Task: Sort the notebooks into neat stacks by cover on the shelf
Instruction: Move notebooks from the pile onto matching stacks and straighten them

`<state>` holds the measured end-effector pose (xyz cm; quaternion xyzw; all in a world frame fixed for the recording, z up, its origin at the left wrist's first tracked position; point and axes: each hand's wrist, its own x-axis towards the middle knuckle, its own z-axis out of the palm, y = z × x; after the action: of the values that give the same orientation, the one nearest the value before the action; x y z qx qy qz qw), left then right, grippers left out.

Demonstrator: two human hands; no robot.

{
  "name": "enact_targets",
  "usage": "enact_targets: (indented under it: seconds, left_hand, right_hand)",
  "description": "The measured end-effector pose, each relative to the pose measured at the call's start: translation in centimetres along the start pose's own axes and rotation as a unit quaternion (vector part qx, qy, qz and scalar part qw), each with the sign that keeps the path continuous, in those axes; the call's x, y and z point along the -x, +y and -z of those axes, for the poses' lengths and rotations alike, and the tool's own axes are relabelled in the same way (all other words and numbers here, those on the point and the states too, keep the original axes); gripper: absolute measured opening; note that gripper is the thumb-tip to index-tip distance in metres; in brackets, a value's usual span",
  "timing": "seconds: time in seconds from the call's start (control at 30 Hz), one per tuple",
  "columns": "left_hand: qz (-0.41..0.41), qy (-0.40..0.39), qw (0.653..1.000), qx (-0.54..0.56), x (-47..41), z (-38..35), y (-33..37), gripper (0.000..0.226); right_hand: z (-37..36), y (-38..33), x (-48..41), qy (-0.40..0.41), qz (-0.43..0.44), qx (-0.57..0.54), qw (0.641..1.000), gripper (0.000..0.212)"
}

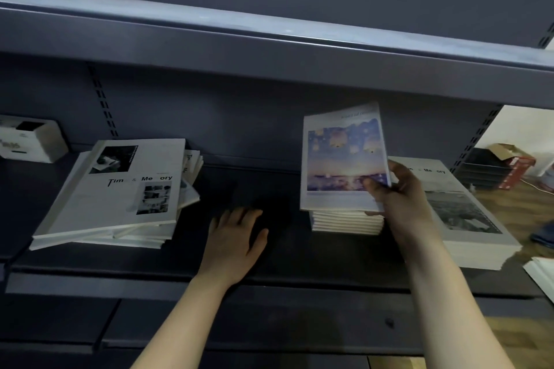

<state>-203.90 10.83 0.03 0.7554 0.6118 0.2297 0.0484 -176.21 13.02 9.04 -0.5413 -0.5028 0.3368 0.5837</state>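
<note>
My right hand (398,198) grips the lower right edge of a notebook with a purple-blue sky cover (341,156), tilted up above a neat stack of the same white-edged notebooks (344,222). Right of it lies a stack with a black-and-white landscape "Time & Memory" cover (467,219). At the left sits an untidy pile (120,198) topped by another "Time & Memory" notebook. My left hand (236,237) rests flat, fingers spread, on the dark shelf (269,252) between the pile and the sky stack.
A white box (30,141) stands at the shelf's far left. An upper shelf (269,39) overhangs close above. Past the shelf's right end are a cardboard box (509,159) on the wooden floor and more white notebooks (542,272).
</note>
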Motion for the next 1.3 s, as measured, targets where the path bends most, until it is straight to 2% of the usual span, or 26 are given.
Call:
enact_targets:
  seconds: [0.17, 0.27, 0.37, 0.57, 0.73, 0.83, 1.03, 1.17, 1.23, 1.3]
  left_hand:
    - [0.02, -0.009, 1.0, -0.003, 0.0, -0.9, -0.4, 0.051]
    - [0.022, -0.007, 1.0, -0.009, 0.0, -1.0, -0.4, 0.052]
    - [0.023, -0.008, 1.0, -0.015, 0.2, -1.1, -0.4, 0.053]
    - [0.03, -0.004, 0.999, -0.011, 0.3, -1.0, -0.4, 0.053]
    - [0.03, -0.001, 1.0, -0.009, 0.3, -0.9, -0.3, 0.053]
    - [0.033, 0.0, 0.999, 0.0, 0.3, -0.8, -0.4, 0.053]
    - [0.029, 0.004, 1.0, -0.001, 0.4, -0.8, -0.4, 0.053]
    - [0.028, 0.006, 1.0, -0.001, 0.4, -0.9, -0.4, 0.053]
    - [0.026, 0.007, 1.0, 0.001, 0.3, -0.9, -0.4, 0.053]
    - [0.028, 0.006, 1.0, 0.0, 0.3, -0.9, -0.4, 0.053]
  right_hand:
    - [1.4, 0.2, -1.0, 0.027, 0.008, 0.113, 0.993, 0.025]
    - [1.7, 0.7, -1.5, 0.028, 0.033, 0.211, 0.977, 0.018]
    - [1.5, 1.4, -2.1, 0.04, 0.038, 0.291, 0.955, 0.027]
    - [0.4, 1.9, -2.5, 0.097, 0.04, 0.33, 0.938, 0.054]
    - [0.3, 1.7, -1.8, 0.087, 0.081, 0.372, 0.921, 0.02]
    - [0.1, 1.8, -1.5, 0.102, 0.076, 0.372, 0.92, 0.015]
    - [0.0, 1.9, -1.9, 0.124, 0.07, 0.406, 0.903, 0.02]
    - [0.2, 2.0, -1.4, 0.141, 0.096, 0.453, 0.875, 0.02]
    - [0.3, 2.1, -1.3, 0.118, 0.147, 0.461, 0.868, 0.011]
    - [0.6, 2.3, -1.4, 0.065, 0.167, 0.46, 0.87, 0.011]
